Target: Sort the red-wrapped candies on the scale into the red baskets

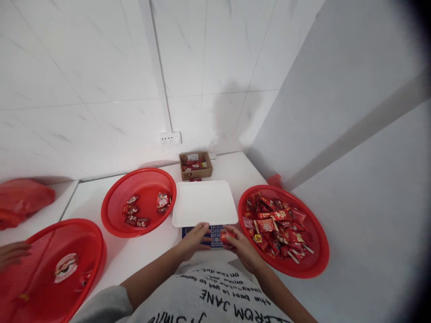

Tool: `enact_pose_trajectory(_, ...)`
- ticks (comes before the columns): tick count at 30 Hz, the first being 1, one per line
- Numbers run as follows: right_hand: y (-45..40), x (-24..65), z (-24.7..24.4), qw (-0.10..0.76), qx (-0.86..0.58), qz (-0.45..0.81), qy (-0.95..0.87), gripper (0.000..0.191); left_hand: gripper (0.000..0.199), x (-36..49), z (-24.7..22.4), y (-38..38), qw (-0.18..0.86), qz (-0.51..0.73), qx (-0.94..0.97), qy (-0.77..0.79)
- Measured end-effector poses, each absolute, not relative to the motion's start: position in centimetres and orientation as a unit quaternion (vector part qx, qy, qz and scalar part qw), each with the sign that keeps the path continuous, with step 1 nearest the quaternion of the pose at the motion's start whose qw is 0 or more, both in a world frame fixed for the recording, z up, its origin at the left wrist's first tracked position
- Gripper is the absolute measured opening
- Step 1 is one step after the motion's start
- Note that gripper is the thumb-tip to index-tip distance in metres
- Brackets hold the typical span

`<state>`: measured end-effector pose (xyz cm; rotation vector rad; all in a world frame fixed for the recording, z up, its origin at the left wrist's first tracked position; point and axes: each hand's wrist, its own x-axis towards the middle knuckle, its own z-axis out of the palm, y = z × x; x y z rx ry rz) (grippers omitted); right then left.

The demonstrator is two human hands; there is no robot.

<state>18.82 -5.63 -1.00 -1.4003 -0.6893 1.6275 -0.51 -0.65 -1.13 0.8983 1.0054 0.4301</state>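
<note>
One red-wrapped candy (227, 237) — apparently pinched for fingertip control — sits in the closed grip of the right hand (244, 249) near the blue keypad (216, 232), the left hand (191, 242) open beside the white tray (204, 202).

We are seeing glossy red plastic on the left mesh-walled basket (114, 204), smooth matt white plastic on the tray (204, 204), matt brown cardboard on the far box (198, 174), shiny foil-like wrappers (266, 224) at right, and soft matt grey cloth on the shirt (215, 287).
</note>
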Motion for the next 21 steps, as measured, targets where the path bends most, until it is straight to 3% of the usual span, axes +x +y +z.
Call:
enact_pose_trajectory(3, -5.5, 16.6, 0.0, 0.387, -0.475, 0.720, -0.326, 0.070, 0.044, 0.3, -1.2, -1.5, 0.872, 0.142, 0.266, 0.385)
enact_pose_trajectory(8, -4.2, 15.3, 1.5, 0.363, -0.408, 0.731, -0.408, 0.091, 0.033, 0.1, -1.5, 0.2, 0.899, 0.163, 0.121, 0.387)
enact_pose_trajectory(13, -3.4, 16.0, 2.6, 0.359, -0.430, 0.692, -0.456, 0.088, 0.025, 0.3, -1.0, 2.2, 0.912, 0.186, 0.073, 0.358)
enact_pose_trajectory(17, -3.6, 18.2, 2.6, 0.367, -0.454, 0.689, -0.429, 0.084, 0.021, 0.0, 0.1, 4.4, 0.877, 0.288, 0.039, 0.382)
enact_pose_trajectory(21, -3.8, 22.4, 0.5, 0.405, -0.564, 0.586, -0.417, 0.072, 0.024, -0.7, 1.0, 6.4, 0.838, 0.350, 0.022, 0.418)
